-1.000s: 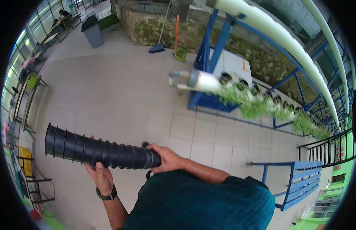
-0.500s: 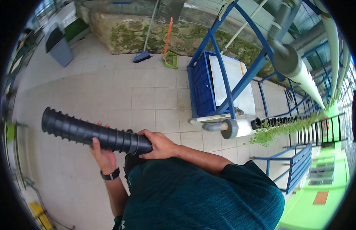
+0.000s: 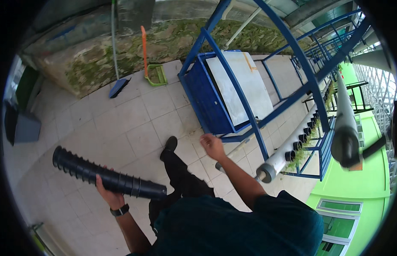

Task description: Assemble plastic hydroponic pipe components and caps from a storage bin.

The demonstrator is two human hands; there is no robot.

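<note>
A long stack of nested black plastic pots [image 3: 106, 177], ringed by their projecting rims, slants across the lower left of the head view. My left hand [image 3: 111, 194], a dark band on its wrist, grips the stack from below near its middle. The stack's right end rests close to my thigh. Off to the right, my right hand [image 3: 212, 146] is in the air near the front of the blue crate. Its fingers are loosely bent and slightly blurred, and nothing shows in them.
A blue crate [image 3: 215, 98] with a white lid [image 3: 241, 81] stands inside a blue metal frame [image 3: 237, 85]. White pipe [image 3: 288, 149] holding black pots and green plants runs away at right. A blue broom [image 3: 118, 88] and green dustpan [image 3: 155, 75] stand by a mossy wall.
My right hand has let go of the stack's right end and moved right, toward the crate. My left hand keeps the stack, now lower in view. The view has swung right.
</note>
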